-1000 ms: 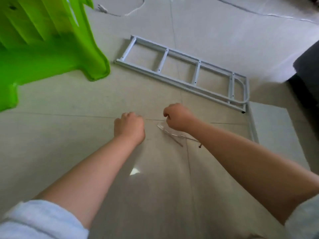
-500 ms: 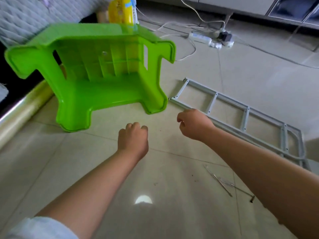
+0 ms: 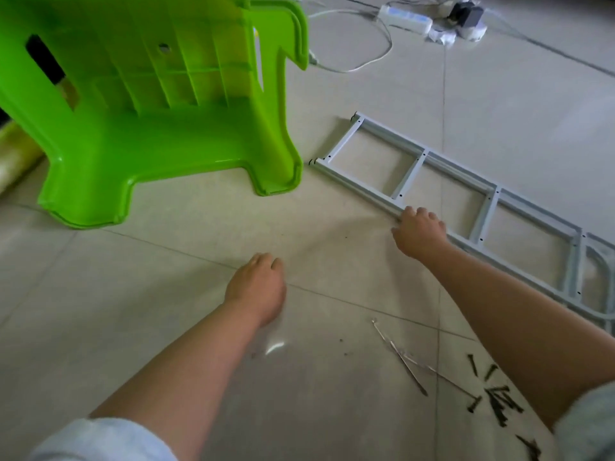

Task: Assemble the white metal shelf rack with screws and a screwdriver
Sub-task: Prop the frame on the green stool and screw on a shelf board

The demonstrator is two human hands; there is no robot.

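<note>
A white metal ladder-shaped rack frame [image 3: 412, 171] lies flat on the tiled floor, running from the centre towards the right edge. My right hand [image 3: 420, 231] rests on its near rail, with the fingers curling over the rail. My left hand [image 3: 258, 287] hovers above the bare floor with loosely curled fingers and holds nothing. Several dark screws [image 3: 499, 397] lie scattered at the lower right, beside my right forearm. Two thin metal rods [image 3: 404, 361] lie crossed on the tiles just left of the screws. No screwdriver shows.
A bright green plastic stool [image 3: 159, 104] lies on its side at the upper left, one leg close to the frame's end. A white power strip [image 3: 404, 16] with cables and plugs sits at the top. A yellowish roll [image 3: 13, 154] lies at the far left.
My right hand has reached forward and come down onto the frame's near rail. My left hand has loosened from a fist. The view has shifted, so the screws now show at the lower right.
</note>
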